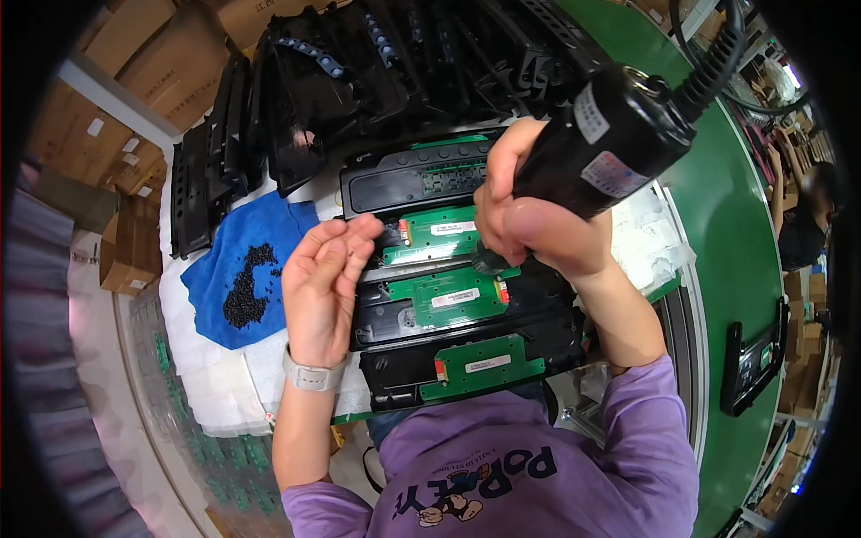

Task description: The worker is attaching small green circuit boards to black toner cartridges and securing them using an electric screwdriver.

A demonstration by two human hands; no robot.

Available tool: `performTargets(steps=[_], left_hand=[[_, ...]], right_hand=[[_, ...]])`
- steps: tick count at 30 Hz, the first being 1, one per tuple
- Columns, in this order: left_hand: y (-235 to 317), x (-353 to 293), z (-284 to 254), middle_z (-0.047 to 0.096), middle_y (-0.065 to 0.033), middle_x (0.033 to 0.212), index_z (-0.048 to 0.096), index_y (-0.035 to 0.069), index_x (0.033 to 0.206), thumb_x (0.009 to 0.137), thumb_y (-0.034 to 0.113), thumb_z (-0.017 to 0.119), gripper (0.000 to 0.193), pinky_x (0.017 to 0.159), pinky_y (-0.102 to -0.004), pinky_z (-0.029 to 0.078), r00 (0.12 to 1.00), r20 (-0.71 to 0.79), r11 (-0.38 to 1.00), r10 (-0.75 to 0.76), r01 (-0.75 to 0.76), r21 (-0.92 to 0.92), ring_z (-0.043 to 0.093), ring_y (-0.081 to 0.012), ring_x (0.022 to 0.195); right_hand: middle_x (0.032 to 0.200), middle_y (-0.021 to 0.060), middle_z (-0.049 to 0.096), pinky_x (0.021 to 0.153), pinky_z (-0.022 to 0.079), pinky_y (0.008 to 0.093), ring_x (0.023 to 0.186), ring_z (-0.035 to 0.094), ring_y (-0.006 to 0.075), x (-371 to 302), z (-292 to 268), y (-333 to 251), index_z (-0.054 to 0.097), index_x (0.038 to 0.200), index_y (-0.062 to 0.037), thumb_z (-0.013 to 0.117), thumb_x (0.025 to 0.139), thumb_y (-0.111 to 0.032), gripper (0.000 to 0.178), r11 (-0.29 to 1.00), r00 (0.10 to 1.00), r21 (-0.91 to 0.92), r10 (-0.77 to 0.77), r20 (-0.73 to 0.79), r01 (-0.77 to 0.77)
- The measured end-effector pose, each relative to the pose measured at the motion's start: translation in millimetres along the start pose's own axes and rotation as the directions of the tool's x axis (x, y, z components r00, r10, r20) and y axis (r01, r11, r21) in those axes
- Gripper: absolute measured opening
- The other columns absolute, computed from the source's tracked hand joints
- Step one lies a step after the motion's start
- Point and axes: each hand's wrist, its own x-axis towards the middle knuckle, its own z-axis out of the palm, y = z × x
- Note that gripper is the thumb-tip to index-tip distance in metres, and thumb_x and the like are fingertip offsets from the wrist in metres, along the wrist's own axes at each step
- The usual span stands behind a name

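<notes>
My right hand [547, 215] is wrapped round a black electric screwdriver [583, 152], its tip end pointing down at the row of black plastic housings. Under it lies a green circuit board [439, 235] in a housing, bearing a white label. Nearer me are a second green circuit board [453, 298] and a third circuit board [484, 366], each in its own black housing. To the left of the boards, my left hand [325, 273] is raised, palm up, with fingers curled toward the thumb; whatever they hold is too small to make out.
Left of the housings, a blue cloth [211, 287] carries a heap of small black screws [247, 296]. Several black plastic frames [332, 117] stand stacked at the back. Another black frame [749, 368] lies on the green surface at right. Cardboard boxes [134, 242] are at far left.
</notes>
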Motion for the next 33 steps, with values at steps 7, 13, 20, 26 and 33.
performTargets(steps=[7, 13, 20, 26, 33], left_hand=[[-5, -5, 14, 0.062, -0.0153, 0.080, 0.049, -0.002, 0.101, 0.094, 0.015, 0.043, 0.020, 0.048, -0.0196, 0.042, 0.999, 0.022, 0.975, -0.033, 0.027, 0.220, 0.053, -0.0113, 0.053], [-7, -10, 21, 0.040, 0.0018, 0.053, 0.051, 0.001, 0.093, 0.096, 0.022, 0.040, 0.024, 0.038, -0.0176, 0.021, 0.990, 0.070, 0.937, -0.123, 0.093, 0.338, 0.028, -0.0030, 0.042], [-8, -11, 27, 0.060, -0.0058, 0.071, 0.050, 0.001, 0.097, 0.090, 0.010, 0.052, 0.012, 0.044, -0.0160, 0.030, 0.992, 0.122, 0.913, 0.035, -0.082, 0.400, 0.038, -0.0025, 0.047], [-6, -17, 28, 0.063, -0.0078, 0.071, 0.056, -0.001, 0.087, 0.087, 0.011, 0.057, 0.011, 0.039, -0.0149, 0.028, 0.989, 0.136, 0.892, -0.063, -0.005, 0.452, 0.038, -0.0011, 0.043], [-11, -18, 28, 0.062, -0.0081, 0.067, 0.057, 0.000, 0.080, 0.082, 0.013, 0.064, 0.015, 0.039, -0.0143, 0.028, 0.980, 0.195, 0.835, -0.029, -0.083, 0.544, 0.040, -0.0013, 0.043]], right_hand=[[0.055, 0.0041, 0.048, 0.041, 0.036, 0.0218, 0.043, 0.044, 0.0085, 5, 10, 3, 0.044, 0.079, -0.0018, 0.066, 0.072, -0.010, 0.025, 0.999, 0.999, -0.028, 0.043, 0.020, -0.043], [0.062, 0.0011, 0.053, 0.049, 0.039, 0.0193, 0.054, 0.049, 0.0062, 3, 12, 6, 0.052, 0.077, -0.0017, 0.070, 0.066, -0.008, 0.022, 0.940, 0.980, -0.283, -0.167, 0.110, 0.192], [0.055, 0.0011, 0.047, 0.044, 0.037, 0.0252, 0.041, 0.043, 0.0094, 1, -1, -5, 0.046, 0.090, -0.0010, 0.063, 0.077, -0.023, 0.031, 0.983, 0.995, 0.181, -0.046, 0.090, 0.029], [0.058, 0.0016, 0.047, 0.051, 0.042, 0.0313, 0.042, 0.042, 0.0128, 3, -10, -8, 0.047, 0.100, -0.0063, 0.045, 0.088, -0.038, 0.034, 0.814, 0.919, 0.450, -0.392, -0.041, 0.367], [0.061, -0.0010, 0.048, 0.056, 0.040, 0.0299, 0.046, 0.043, 0.0100, -2, -7, -5, 0.047, 0.102, -0.0067, 0.047, 0.086, -0.043, 0.039, 0.817, 0.924, 0.441, -0.371, -0.092, 0.372]])
